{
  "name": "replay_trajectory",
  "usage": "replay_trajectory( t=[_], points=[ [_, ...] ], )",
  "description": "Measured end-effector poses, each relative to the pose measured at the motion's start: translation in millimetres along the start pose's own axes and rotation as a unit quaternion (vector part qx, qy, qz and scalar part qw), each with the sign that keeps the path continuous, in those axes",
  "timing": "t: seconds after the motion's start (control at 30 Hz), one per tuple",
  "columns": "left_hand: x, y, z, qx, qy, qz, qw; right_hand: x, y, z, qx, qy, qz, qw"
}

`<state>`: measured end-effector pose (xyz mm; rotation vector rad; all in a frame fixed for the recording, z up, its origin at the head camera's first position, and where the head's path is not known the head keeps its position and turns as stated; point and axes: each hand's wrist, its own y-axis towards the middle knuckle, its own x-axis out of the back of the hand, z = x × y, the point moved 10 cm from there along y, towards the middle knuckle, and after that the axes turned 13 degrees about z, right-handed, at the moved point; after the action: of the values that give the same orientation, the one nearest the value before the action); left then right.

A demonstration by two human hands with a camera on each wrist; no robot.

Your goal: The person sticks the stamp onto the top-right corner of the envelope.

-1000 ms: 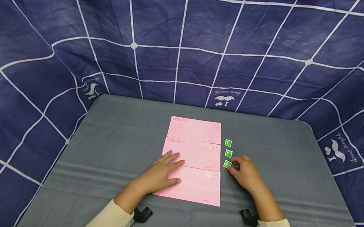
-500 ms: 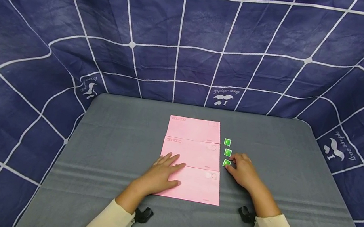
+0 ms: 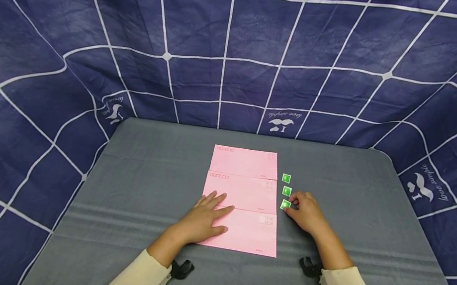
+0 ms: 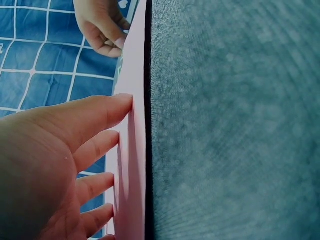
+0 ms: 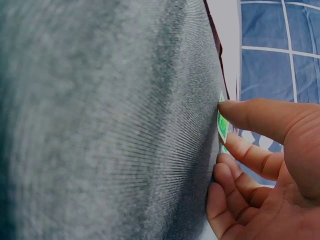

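Observation:
Three pink envelopes lie in a column, a far one, a middle one and a near one, with printed boxes in their upper corners. My left hand rests with spread fingers across the middle and near envelopes, also seen in the left wrist view. To their right are three small green stamps with white borders: a far stamp, a middle stamp and a near stamp. My right hand pinches the near stamp at its edges between thumb and index finger, the other fingers curled.
A grey cloth-covered table carries everything. Dark blue fabric with white grid lines rises behind it and along both sides. A black strap is on the left wrist, another strap on the right.
My right hand has shifted slightly left, its thumb closer against the near stamp. The left hand stays on the envelopes, and the envelopes and stamps keep their places.

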<state>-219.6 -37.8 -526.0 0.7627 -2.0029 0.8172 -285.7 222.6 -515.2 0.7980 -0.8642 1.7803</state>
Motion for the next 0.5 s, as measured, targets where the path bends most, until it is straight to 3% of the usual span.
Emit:
replay_trajectory(
  t=[0.5],
  points=[
    [2.5, 0.0, -1.7, 0.002, -0.010, 0.003, 0.9999, -2.3, 6.1, -8.9, -0.024, 0.083, 0.038, 0.9956]
  ],
)
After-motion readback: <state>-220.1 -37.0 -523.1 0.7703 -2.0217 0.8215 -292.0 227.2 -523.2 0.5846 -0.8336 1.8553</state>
